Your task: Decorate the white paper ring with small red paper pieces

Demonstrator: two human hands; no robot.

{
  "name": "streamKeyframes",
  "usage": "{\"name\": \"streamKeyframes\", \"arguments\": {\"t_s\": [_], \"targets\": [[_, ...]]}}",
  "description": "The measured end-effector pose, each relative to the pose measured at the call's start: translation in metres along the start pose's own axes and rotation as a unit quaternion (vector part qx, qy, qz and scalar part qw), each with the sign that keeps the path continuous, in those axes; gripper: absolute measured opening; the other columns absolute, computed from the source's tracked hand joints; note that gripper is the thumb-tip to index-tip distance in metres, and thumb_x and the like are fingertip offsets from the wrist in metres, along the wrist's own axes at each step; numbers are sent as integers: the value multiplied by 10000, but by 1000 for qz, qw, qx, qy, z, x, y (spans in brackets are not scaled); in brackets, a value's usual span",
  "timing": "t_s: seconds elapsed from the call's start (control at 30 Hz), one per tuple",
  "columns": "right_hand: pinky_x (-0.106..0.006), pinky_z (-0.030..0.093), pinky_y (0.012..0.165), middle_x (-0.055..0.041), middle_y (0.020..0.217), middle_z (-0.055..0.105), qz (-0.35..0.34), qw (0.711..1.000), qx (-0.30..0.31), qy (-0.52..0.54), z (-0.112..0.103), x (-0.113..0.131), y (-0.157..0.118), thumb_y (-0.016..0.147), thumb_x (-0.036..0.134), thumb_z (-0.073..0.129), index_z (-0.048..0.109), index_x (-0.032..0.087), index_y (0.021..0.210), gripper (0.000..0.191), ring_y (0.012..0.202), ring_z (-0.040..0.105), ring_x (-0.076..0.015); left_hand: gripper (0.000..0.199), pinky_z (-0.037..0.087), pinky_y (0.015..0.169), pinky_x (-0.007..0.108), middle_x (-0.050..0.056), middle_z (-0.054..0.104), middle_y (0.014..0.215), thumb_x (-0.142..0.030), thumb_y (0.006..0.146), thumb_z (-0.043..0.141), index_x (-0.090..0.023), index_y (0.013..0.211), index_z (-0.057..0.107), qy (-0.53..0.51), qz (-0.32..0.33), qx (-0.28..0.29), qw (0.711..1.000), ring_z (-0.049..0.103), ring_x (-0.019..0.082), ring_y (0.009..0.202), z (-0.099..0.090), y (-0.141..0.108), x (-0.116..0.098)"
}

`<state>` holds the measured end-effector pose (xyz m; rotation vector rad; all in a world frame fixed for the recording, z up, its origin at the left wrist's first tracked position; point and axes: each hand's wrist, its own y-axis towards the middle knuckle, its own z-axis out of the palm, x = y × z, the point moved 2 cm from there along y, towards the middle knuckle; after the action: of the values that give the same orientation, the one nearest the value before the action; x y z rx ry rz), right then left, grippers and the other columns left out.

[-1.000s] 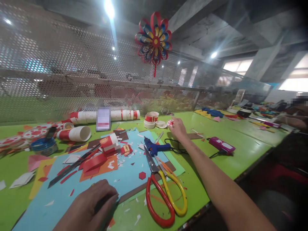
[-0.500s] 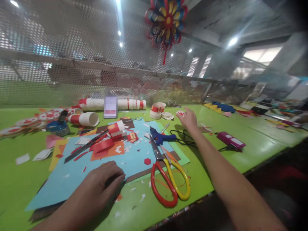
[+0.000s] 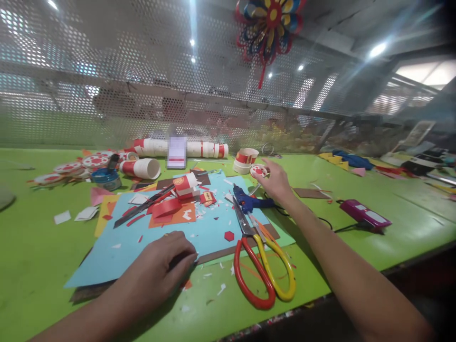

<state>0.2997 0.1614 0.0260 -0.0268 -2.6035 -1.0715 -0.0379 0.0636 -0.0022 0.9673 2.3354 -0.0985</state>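
My right hand (image 3: 277,181) is stretched out over the far part of the table, its fingers closed on the edge of a small white disc with red spots (image 3: 259,171). The disc is just in front of cut paper-cup rings (image 3: 245,160). My left hand (image 3: 174,259) rests at the near edge of a light blue paper sheet (image 3: 142,256), loosely curled, with no object visible in it. Large scissors with red and yellow handles (image 3: 263,266) lie between my arms. Their blades touch or overlap a blue glue gun (image 3: 251,202).
Paper scraps and a cut red-and-white cup (image 3: 185,184) lie on the sheets. Behind are a blue jar (image 3: 107,178), a cup tube (image 3: 142,168), spotted discs (image 3: 96,160) and a long cup roll (image 3: 206,149). A purple box with a cord (image 3: 365,214) sits right; mesh (image 3: 142,114) stands behind.
The view has swung left, so the table's things appear farther right. My right hand has carried the spotted disc left, close to the cup rings. My left hand stays by the blue sheet.
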Motion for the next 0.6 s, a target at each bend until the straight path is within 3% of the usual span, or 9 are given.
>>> {"name": "streamKeyframes", "arguments": {"t_s": [0.27,0.6], "targets": [[-493,454,897,-186,1110,688,-9,1000,-3,18,2,2,-2,775,358,652,598,113,1264,550,984,616,-336,280,411,672,274,27,638,772,-279,948,420,-187,802,641,4,9,9,1000,577,168,741,3,-2,-1],[-464,479,855,-143,1002,705,1,998,11,55,2,13,-6,797,399,644,595,135,1278,550,913,629,-297,312,371,625,273,18,610,703,-295,935,432,-179,680,570,3,-4,25,1000,533,155,673,2,-5,-3]]}}
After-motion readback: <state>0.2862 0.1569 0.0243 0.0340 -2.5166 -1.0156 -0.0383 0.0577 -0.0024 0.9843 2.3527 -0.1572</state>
